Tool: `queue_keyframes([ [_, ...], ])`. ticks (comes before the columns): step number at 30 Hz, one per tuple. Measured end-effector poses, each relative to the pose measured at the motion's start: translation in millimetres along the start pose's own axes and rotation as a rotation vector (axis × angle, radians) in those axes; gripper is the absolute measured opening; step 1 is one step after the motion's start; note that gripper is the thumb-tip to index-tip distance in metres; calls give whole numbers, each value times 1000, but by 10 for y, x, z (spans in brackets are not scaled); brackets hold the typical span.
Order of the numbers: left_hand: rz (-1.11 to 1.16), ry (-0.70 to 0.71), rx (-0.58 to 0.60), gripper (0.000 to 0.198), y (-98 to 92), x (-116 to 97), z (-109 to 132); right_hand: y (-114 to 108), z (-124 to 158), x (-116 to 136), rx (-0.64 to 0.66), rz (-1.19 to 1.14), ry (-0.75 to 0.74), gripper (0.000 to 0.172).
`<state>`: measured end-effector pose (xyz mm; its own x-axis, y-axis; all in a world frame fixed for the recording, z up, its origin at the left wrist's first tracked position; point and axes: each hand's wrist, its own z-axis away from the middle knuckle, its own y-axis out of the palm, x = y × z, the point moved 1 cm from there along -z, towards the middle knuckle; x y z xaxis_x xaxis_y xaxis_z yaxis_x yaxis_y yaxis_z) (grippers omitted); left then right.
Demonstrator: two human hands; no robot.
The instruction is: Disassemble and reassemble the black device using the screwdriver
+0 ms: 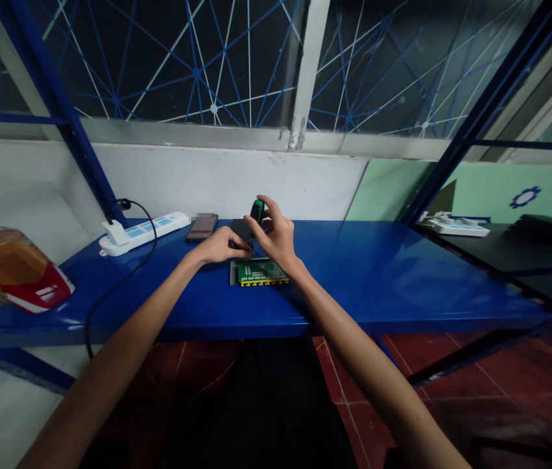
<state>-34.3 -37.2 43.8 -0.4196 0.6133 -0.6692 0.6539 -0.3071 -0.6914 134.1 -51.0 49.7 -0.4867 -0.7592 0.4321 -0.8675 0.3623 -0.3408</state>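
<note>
My right hand [278, 231] is closed around the green-and-black handle of a screwdriver [257, 212], which stands nearly upright with its tip pointing down. Close to that tip, my left hand [219, 246] has its thumb and fingers pinched together; what they hold, if anything, is too small to name. Just in front of both hands lies a green circuit board [262, 272] with a yellow-and-black striped front edge, on a grey base. A dark flat object [240, 228] sits behind my left fingers, partly hidden by them.
A phone [202, 227] lies on the blue table [363, 280] beside a white power strip [146, 233] with a black cable. At the left stands a tilted-looking bottle [16, 267] of amber liquid. Blue shelf posts rise on both sides, and a white device [459, 226] rests at the right.
</note>
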Motion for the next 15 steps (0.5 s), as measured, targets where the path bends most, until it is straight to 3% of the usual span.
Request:
queue_keyframes([
  [7,22,-17,-13,20,1,-25,5,-32,6,95,39,42,-5,43],
  [12,75,-31,-148,22,-8,-54,-6,-29,10,168,35,116,-15,41],
  [15,79,-22,-155,19,-11,-54,-18,-11,18,161,21,128,-4,46],
])
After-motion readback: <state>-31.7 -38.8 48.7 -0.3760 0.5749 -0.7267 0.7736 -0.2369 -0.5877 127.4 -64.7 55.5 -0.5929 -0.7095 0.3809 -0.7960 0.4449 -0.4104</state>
